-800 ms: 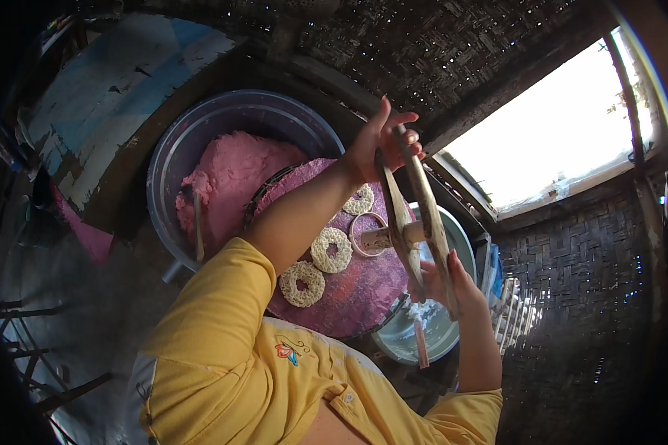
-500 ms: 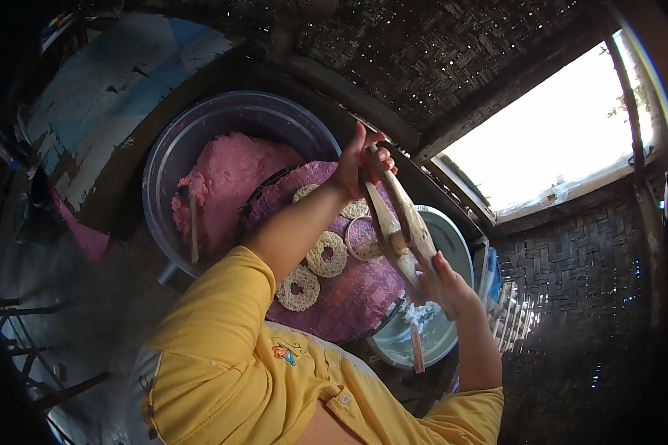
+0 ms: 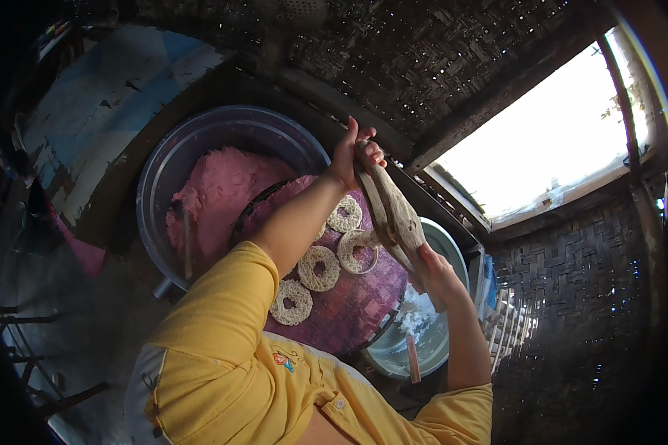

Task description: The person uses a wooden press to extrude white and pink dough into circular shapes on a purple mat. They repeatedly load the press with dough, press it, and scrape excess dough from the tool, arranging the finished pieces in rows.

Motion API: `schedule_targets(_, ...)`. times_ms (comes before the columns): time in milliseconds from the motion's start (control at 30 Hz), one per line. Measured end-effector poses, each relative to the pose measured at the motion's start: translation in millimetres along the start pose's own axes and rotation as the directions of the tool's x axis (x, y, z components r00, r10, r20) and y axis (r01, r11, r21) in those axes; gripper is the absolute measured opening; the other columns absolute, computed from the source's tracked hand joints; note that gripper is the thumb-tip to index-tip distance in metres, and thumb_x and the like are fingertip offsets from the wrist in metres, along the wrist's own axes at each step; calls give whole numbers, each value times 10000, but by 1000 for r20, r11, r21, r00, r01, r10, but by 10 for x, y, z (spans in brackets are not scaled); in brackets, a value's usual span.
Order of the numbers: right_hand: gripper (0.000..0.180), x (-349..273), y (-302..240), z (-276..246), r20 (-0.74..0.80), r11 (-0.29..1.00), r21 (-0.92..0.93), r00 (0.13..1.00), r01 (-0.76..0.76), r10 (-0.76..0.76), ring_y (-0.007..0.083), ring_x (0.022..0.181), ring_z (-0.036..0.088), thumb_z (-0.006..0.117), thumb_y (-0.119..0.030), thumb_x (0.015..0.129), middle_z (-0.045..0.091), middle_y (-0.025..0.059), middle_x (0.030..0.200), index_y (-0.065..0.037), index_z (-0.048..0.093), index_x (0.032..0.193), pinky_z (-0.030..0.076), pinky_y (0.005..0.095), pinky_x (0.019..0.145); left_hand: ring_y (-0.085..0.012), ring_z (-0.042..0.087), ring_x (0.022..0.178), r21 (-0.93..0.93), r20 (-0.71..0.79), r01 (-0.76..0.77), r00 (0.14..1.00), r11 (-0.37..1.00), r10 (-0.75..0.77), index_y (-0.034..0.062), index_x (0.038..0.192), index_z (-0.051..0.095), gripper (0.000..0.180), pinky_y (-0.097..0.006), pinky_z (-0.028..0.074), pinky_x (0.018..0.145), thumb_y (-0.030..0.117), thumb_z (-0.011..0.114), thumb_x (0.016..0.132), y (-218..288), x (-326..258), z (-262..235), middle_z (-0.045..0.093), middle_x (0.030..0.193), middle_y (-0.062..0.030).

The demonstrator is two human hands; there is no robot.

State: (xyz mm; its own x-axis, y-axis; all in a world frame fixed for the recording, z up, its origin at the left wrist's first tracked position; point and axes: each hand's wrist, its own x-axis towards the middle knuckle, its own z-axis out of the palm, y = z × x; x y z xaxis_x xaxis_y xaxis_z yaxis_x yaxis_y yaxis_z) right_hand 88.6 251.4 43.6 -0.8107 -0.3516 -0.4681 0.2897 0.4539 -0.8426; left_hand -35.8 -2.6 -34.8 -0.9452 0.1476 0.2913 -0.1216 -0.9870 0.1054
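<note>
My left hand (image 3: pixel 351 157) is closed round the far ends of a two-lever wooden press (image 3: pixel 395 215). My right hand (image 3: pixel 439 276) grips its near ends, and the levers lie pressed together. Pale strands (image 3: pixel 364 238) hang from the middle of the press into a thin ring mould (image 3: pixel 373 261), partly covering its inside. The mould rests on a round, purple-stained board (image 3: pixel 349 304). Beside it lie several rings of pale noodle-like strands, among them one ring (image 3: pixel 319 268) and a nearer ring (image 3: pixel 291 302). My left forearm hides part of the board.
A large blue-grey tub (image 3: pixel 156 159) at the left holds pink dough (image 3: pixel 230 182) and a stick-like utensil (image 3: pixel 187 241). Right of the board, a pale green basin (image 3: pixel 456 256) contains white dough-like stuff (image 3: pixel 417 315) and a flat stick (image 3: pixel 413 360). A woven wall (image 3: pixel 571 297) with a bright window opening stands at the right.
The press's two levers have come together from apart. Pale strands now come out of it into the ring mould, which looked bare before. The view has shifted slightly.
</note>
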Motion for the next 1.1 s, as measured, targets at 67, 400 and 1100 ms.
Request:
schedule_targets(67,481,-71,-22,-61,1,998,-34,998,-58,58,108,497,496,382,-449,953,553,51,668,-9,552,1050,394,248,453,-166,522,531,-17,-61,8,998,1000,-9,154,909,527,517,-384,465,653,641,359,866,-109,-17,-71,442,519,13)
schedule_targets(400,472,-265,234,114,52,994,-8,993,-108,108,102,482,504,391,-430,955,549,42,625,8,566,970,398,255,441,-180,524,489,-41,-108,76,991,996,-80,155,856,525,559,-369,442,630,677,328,850,-118,-405,-115,454,500,10)
schedule_targets(1100,494,49,58,703,48,831,161,837,532,-545,167,900,596,495,-418,925,649,68,954,0,579,1175,472,331,768,-252,507,1125,923,90,-90,996,373,16,72,1241,458,570,-418,352,997,360,653,789,115,-1246,328,545,1177,-149)
